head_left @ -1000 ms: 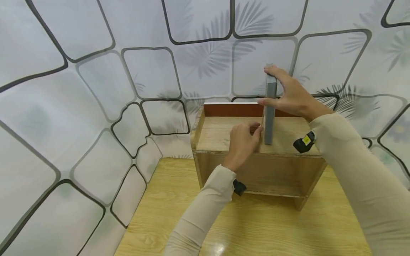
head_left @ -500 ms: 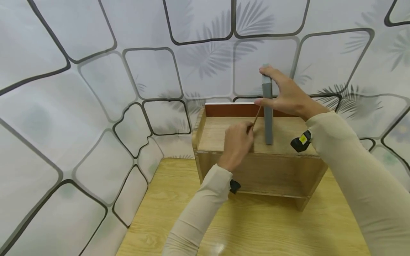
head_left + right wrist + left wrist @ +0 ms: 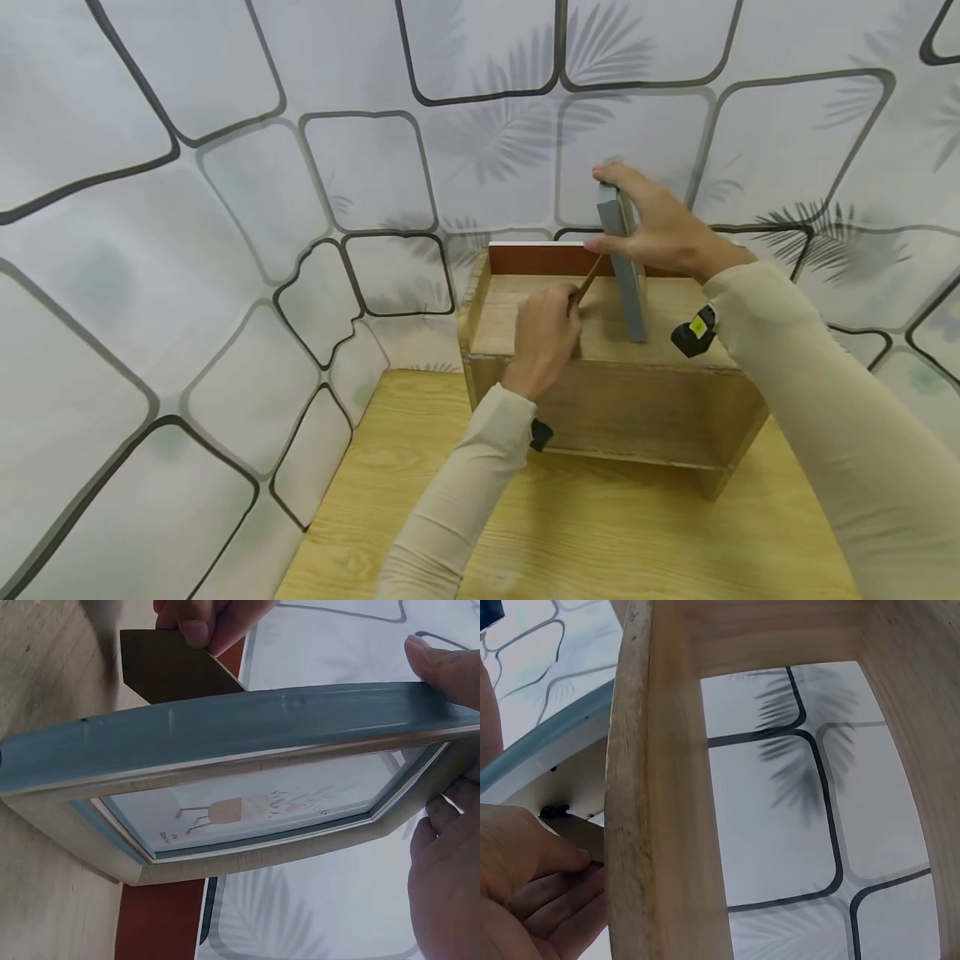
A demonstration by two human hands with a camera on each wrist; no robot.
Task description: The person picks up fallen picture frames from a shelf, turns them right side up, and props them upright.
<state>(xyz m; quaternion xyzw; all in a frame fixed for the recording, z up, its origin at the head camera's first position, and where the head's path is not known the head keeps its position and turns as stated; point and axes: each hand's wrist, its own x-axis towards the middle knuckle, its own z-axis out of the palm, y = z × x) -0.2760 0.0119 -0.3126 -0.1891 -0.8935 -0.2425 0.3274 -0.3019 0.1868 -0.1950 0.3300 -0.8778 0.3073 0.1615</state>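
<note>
Gripping the frame [image 3: 626,279] near its top, the right hand [image 3: 667,227] holds it tilted; the left hand [image 3: 547,335] pinches the stand [image 3: 176,666], already swung out behind. Between both hands, the frame seems set on the shelf [image 3: 517,317], not yet released.

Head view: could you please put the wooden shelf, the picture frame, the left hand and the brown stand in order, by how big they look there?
1. Wooden shelf
2. Picture frame and left hand, not ranked: the frame looks longer, the hand wider
3. Brown stand, only a thin strip here
</note>
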